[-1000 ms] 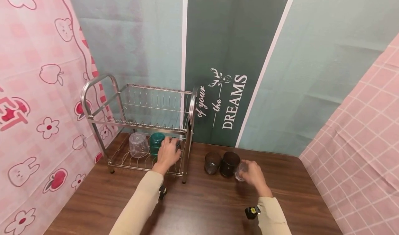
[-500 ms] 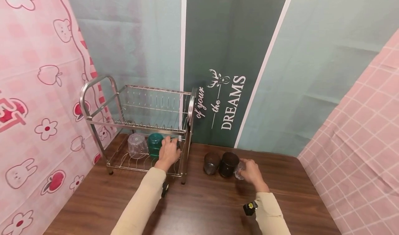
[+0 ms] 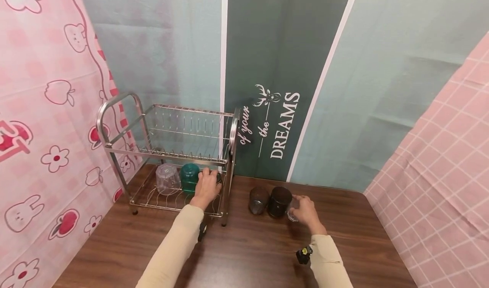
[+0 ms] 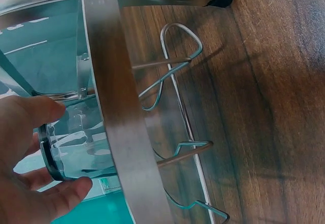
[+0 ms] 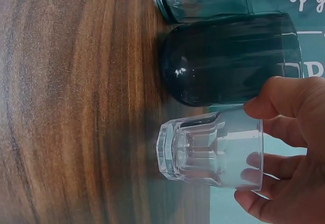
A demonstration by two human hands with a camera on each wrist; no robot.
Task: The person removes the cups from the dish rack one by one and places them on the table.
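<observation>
My left hand [image 3: 206,189] reaches into the lower tier of a metal dish rack [image 3: 195,160]. Its thumb and fingers grip a bluish see-through glass [image 4: 81,140] around the thick-edged end; a rack bar hides the glass's other end. Left of that hand, a teal glass [image 3: 189,178] and a clear glass [image 3: 167,180] stand upside down on the tier. On the table, my right hand [image 3: 306,210] holds a clear faceted glass [image 5: 208,150] by its rim, thumb on one side and fingers on the other. That glass is upright, its base at or close to the wood, beside a dark tumbler [image 5: 228,59].
A smaller dark glass [image 3: 259,200] stands left of the dark tumbler, right of the rack. The wooden table [image 3: 252,254] runs back to a green printed cloth [image 3: 286,67]. Pink cloths hang at both sides. The rack's upper tier [image 3: 183,154] has wire slots.
Both hands keep their holds on the glasses and stay nearly in place. The whole head view has shifted slightly left.
</observation>
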